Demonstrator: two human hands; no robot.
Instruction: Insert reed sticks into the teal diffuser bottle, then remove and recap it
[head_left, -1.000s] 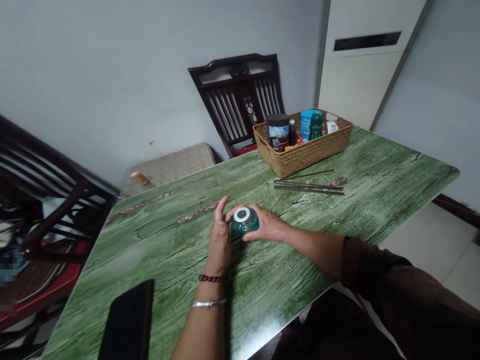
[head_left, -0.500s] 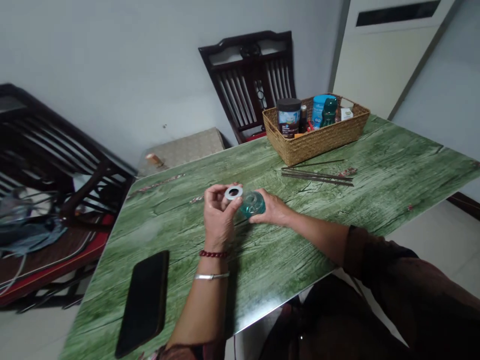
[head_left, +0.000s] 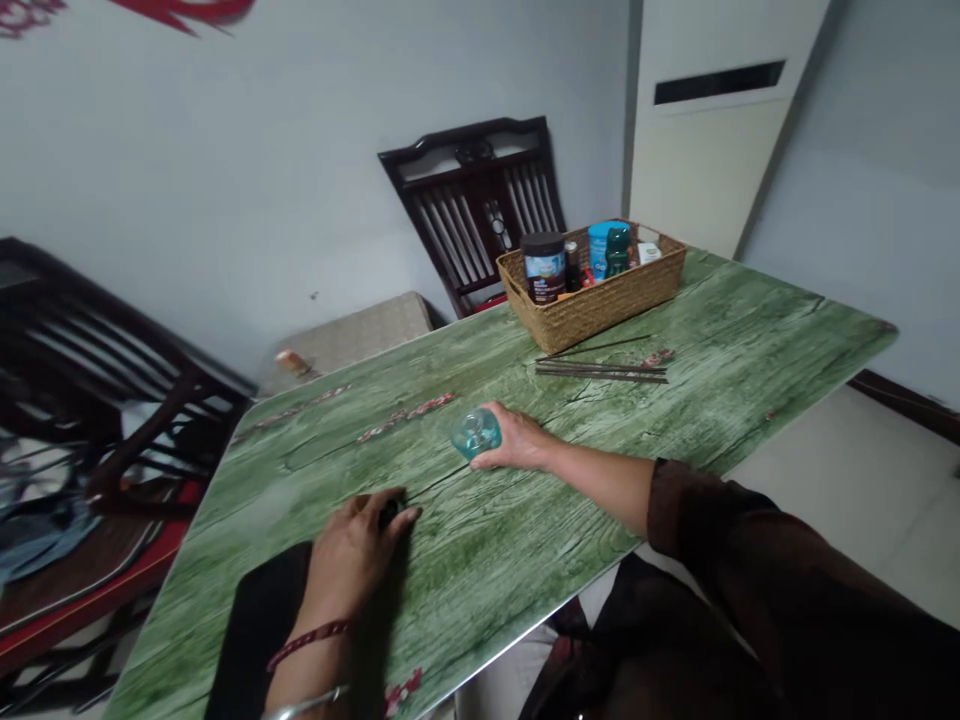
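A small teal glass bottle (head_left: 476,433) stands on the green wood-grain table (head_left: 675,380), its mouth open at the top. My right hand (head_left: 519,441) is wrapped around its right side. My left hand (head_left: 351,545) rests low on the table near the front edge, fingers curled. A small dark thing shows at its fingertips, and I cannot make out what it is. That hand lies partly over a black phone (head_left: 255,625). A red bead bracelet and a silver bangle sit on my left wrist.
A woven basket (head_left: 600,305) with jars and bottles stands at the table's far side. Thin dark sticks (head_left: 600,371) lie in front of it. A dark wooden chair (head_left: 472,195) stands behind the table, another (head_left: 105,380) at the left, with a padded stool (head_left: 352,335) between them.
My left hand lifted the silver ring cap off the bottle, then dropped to the table near the phone. My right hand stayed on the bottle. The camera view shifted.
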